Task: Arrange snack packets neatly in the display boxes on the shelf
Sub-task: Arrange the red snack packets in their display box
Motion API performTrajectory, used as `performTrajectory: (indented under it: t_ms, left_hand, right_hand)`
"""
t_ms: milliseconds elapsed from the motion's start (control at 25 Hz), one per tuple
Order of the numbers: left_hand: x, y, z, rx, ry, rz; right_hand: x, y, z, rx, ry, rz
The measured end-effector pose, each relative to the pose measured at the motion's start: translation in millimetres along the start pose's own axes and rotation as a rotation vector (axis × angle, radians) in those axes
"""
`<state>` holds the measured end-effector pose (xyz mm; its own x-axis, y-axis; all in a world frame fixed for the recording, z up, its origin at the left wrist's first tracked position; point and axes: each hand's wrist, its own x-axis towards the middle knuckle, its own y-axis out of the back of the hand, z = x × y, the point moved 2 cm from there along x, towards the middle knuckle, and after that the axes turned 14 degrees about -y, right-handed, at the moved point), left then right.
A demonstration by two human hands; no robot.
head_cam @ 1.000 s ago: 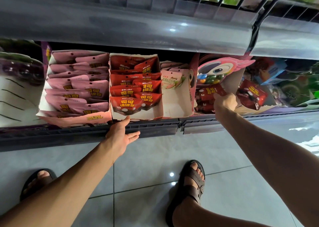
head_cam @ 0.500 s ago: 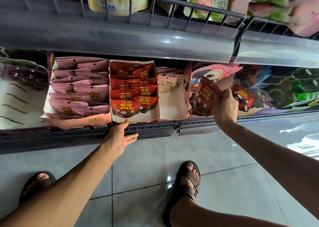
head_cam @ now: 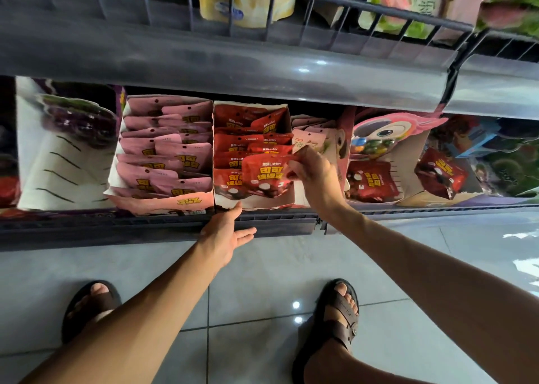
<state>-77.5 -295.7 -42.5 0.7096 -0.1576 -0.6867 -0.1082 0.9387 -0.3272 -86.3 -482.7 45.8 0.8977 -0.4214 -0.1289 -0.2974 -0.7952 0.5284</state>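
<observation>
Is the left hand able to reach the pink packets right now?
Probably yes: the left hand is open and holds nothing, and the pink packets lie uncovered just beyond it, with nothing in between.

Red snack packet [head_cam: 267, 176] upright over red-packet box [head_cam: 253, 201]

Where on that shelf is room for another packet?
Bare cardboard shows at the front of the pale-packet box, between the red box and the cartoon box, partly behind the right hand. The grape box looks bare too. The pink box and red box are packed.
</observation>
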Motion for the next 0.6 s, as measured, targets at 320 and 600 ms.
performTrajectory:
  t_ms: [320,600]
  left_hand:
    - [11,2,-5,0.029,0.018,0.027]
    - [9,2,-3,0.026,0.029,0.059]
  right_hand:
    - [5,-22,38,-0.212,0.132,0.119]
    - [8,-25,33,-0.316,0.143,0.222]
